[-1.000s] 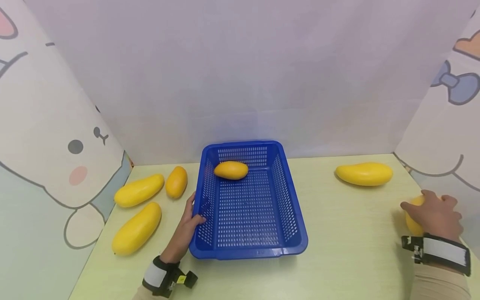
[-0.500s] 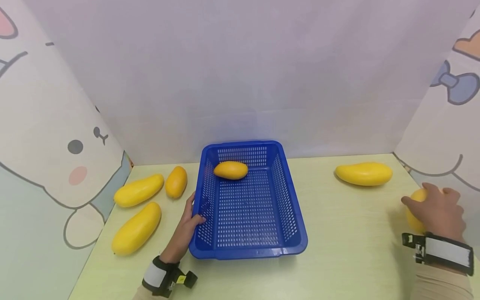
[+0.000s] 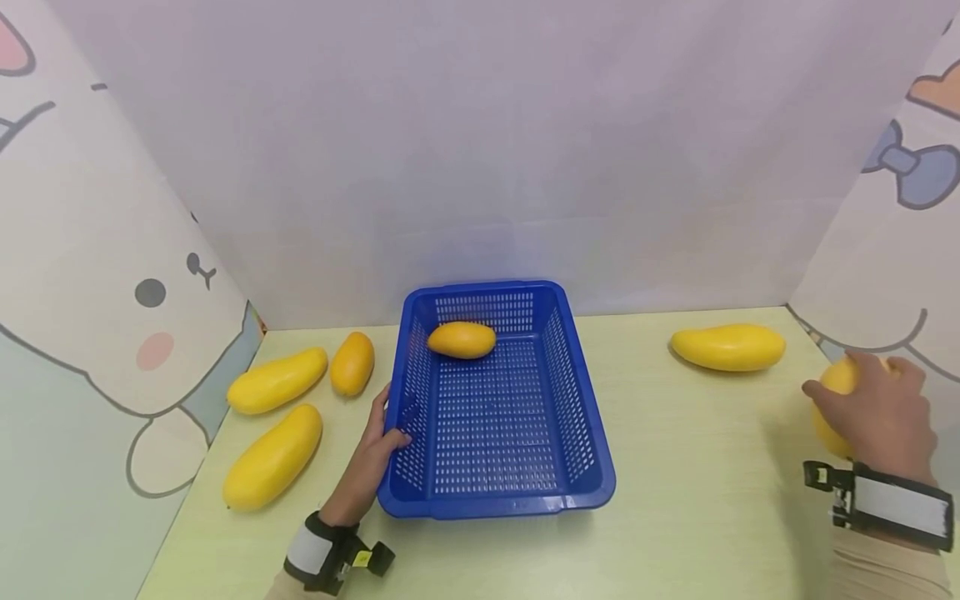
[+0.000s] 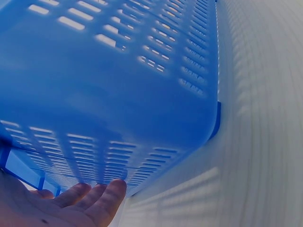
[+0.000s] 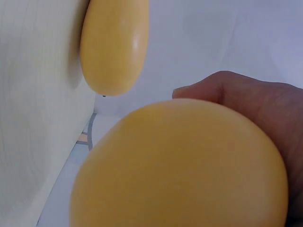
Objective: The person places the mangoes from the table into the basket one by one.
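My left hand (image 3: 367, 468) grips the left side of a blue perforated basket (image 3: 495, 507), thumb over the rim and fingers along the outside wall. In the left wrist view those fingers lie against the slotted side. An orange-yellow mango (image 3: 462, 341) lies in the basket's far left part. At the far right, my right hand (image 3: 883, 417) grips a plump yellow mango (image 3: 829, 427) from above, its thumb on the near-left side; the hand hides much of the fruit. In the right wrist view this mango (image 5: 180, 165) appears raised off the table, apart from another one.
Another long yellow mango (image 3: 727, 347) lies at the back right of the pale table (image 3: 675, 467). Left of the basket are two large yellow mangoes, one behind (image 3: 277, 381) and one in front (image 3: 273, 458), plus a smaller orange one (image 3: 352, 364). Printed panels and a pale backdrop (image 3: 480, 167) enclose the table.
My right hand has moved slightly away from me and to the right with the mango, rising a little off the table. The left hand and basket have stayed put.
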Motion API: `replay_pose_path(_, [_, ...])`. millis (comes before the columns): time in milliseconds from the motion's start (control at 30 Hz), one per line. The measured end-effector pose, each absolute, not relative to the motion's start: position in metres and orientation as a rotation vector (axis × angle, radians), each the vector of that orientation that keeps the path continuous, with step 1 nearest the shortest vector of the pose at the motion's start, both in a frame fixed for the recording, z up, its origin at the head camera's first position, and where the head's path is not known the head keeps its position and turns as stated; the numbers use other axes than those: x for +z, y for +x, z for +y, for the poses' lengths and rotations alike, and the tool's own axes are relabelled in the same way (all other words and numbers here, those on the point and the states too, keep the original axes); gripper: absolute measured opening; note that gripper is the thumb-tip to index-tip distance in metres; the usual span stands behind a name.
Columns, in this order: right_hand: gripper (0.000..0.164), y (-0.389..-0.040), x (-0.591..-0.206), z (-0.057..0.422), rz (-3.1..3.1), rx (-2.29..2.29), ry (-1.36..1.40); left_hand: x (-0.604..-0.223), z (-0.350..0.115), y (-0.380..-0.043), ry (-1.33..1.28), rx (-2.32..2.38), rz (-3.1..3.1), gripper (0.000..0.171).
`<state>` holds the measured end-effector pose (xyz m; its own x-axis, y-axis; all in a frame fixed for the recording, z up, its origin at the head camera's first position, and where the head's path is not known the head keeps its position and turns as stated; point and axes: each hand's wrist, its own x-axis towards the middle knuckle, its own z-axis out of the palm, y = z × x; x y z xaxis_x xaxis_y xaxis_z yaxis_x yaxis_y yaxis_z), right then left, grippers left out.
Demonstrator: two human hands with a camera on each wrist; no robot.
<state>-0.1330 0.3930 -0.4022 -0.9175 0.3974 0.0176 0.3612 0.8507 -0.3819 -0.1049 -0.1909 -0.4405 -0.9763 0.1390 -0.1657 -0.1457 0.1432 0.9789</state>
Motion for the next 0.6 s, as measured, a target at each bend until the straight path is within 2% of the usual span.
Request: replay_pose_path(600, [0.084, -0.135, -0.385, 0.376, -2.869, 0.581, -0.561, -0.441, -0.191, -0.105, -0.024, 1.928, 2.197, 0.069])
